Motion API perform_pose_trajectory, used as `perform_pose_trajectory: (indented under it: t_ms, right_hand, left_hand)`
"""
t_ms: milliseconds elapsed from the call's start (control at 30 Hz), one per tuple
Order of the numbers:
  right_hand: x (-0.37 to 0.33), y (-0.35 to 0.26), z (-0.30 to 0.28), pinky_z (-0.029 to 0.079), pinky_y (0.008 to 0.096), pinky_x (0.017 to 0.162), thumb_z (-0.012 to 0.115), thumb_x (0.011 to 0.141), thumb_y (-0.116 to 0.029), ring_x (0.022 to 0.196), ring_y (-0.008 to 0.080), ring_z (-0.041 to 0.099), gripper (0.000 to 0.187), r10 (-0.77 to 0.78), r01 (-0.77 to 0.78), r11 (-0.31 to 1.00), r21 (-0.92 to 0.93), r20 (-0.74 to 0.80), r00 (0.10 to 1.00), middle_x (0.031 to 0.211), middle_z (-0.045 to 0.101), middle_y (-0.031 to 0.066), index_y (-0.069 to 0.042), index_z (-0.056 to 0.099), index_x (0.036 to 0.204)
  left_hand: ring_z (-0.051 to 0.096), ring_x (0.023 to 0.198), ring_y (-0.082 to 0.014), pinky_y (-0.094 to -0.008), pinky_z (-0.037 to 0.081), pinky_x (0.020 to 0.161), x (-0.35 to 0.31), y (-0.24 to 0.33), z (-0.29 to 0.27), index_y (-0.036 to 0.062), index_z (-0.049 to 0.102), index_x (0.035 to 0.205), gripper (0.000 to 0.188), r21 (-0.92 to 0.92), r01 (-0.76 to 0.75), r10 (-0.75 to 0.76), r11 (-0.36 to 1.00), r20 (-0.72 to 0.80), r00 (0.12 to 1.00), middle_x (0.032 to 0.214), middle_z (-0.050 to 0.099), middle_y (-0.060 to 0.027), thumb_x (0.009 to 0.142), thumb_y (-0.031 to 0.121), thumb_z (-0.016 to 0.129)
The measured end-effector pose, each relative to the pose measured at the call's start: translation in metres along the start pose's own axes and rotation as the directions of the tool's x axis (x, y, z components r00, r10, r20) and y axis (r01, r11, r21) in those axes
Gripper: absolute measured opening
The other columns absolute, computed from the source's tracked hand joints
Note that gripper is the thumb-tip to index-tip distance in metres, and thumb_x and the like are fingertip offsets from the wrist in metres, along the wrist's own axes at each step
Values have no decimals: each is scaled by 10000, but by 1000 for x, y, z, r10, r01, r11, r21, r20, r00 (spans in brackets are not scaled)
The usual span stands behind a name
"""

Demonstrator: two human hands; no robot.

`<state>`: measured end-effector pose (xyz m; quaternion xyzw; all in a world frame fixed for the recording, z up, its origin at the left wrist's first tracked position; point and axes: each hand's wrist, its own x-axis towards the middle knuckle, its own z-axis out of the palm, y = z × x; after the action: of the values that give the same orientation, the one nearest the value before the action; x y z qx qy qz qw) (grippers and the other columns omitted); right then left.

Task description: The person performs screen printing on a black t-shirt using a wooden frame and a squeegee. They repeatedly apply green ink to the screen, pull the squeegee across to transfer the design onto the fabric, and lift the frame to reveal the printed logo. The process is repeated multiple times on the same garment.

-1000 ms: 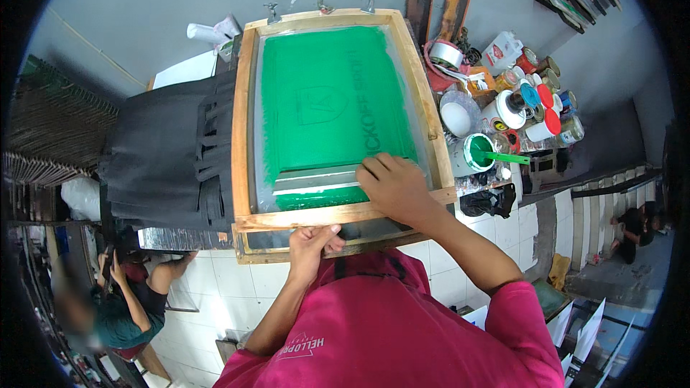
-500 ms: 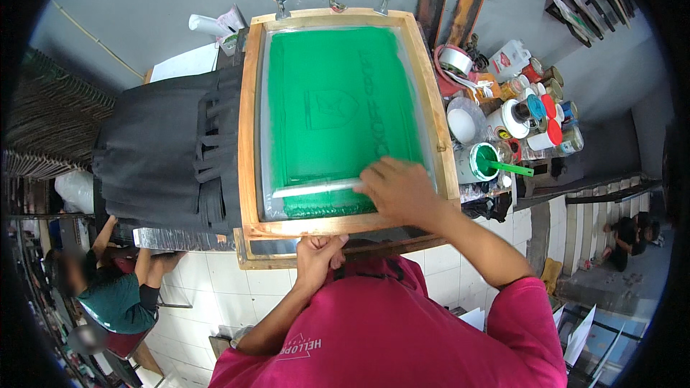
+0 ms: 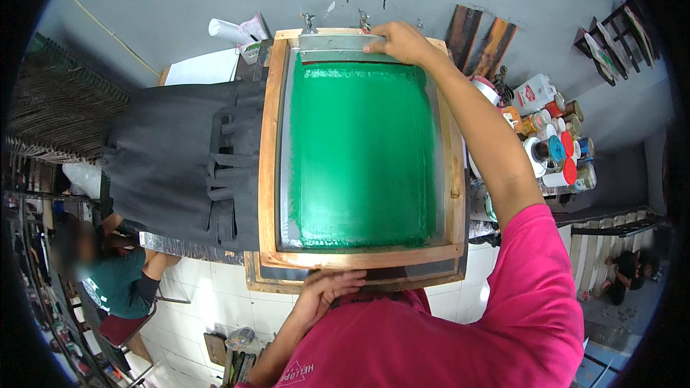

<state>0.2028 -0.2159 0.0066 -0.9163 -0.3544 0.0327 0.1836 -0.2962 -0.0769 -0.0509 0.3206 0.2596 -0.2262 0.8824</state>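
A wooden-framed printing screen (image 3: 269, 172) lies in front of me, its mesh coated with green ink (image 3: 366, 158). At the frame's far end, my right hand (image 3: 402, 43) is closed on the right part of a silver squeegee (image 3: 330, 43), which spans most of the mesh's width. The squeegee stands at the top border of the ink. My left hand (image 3: 327, 294) is at the near edge of the base board (image 3: 287, 274) under the screen, fingers stretched out and holding nothing. Whether its fingertips touch the board, I cannot tell.
Black fabric bags (image 3: 172, 151) are stacked to the left. Jars and tubs (image 3: 564, 147) crowd the right side, partly behind my right arm. Metal clamps (image 3: 309, 21) stand at the frame's far edge. A seated person (image 3: 118, 280) is at the lower left, another person (image 3: 625, 276) far right.
My right hand has moved the squeegee from the near end to the far end. Green ink now hides the design on the mesh. My left hand has let go of the frame's near edge and opened.
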Motion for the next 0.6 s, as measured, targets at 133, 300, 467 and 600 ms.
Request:
perform_pose_trajectory:
  t_ms: [133, 300, 467, 600]
  right_hand:
    - [5, 1, -13, 530, 517, 867, 699, 872, -567, 993, 391, 698, 602, 74, -70, 988, -134, 29, 997, 1044, 744, 190, -105, 714, 1258]
    - [-14, -9, 23, 546, 496, 767, 615, 888, -672, 899, 346, 722, 621, 25, -107, 931, -348, -231, 973, 924, 749, 157, -112, 745, 1125]
    - [-40, -28, 30, 552, 490, 704, 592, 888, -695, 847, 344, 726, 636, 9, -99, 932, -348, -251, 968, 924, 749, 138, -90, 738, 1017]
    - [-65, -39, 39, 555, 492, 702, 614, 883, -668, 834, 346, 722, 611, -66, -22, 948, -317, -266, 962, 910, 743, 138, -69, 723, 939]
  left_hand:
    - [708, 1051, -295, -383, 529, 961, -12, 26, 8, -71, 641, 1202, 320, 159, 18, -33, 987, 92, 995, 1103, 733, -234, 1015, 169, 541]
    - [690, 1005, -207, -368, 554, 875, 44, 112, 41, 33, 682, 1144, 196, 600, -501, 458, 623, 240, 856, 1086, 727, -120, 1016, 170, 623]
    - [621, 1186, -332, -425, 473, 1018, 162, 240, 78, 17, 666, 1211, 302, 807, -481, 741, -341, 546, 391, 1215, 684, -177, 954, 176, 666]
    - [654, 1091, -391, -459, 505, 957, 207, 287, 70, -14, 699, 1139, 328, 759, -247, 617, -602, 639, 460, 1138, 705, -205, 896, 205, 722]
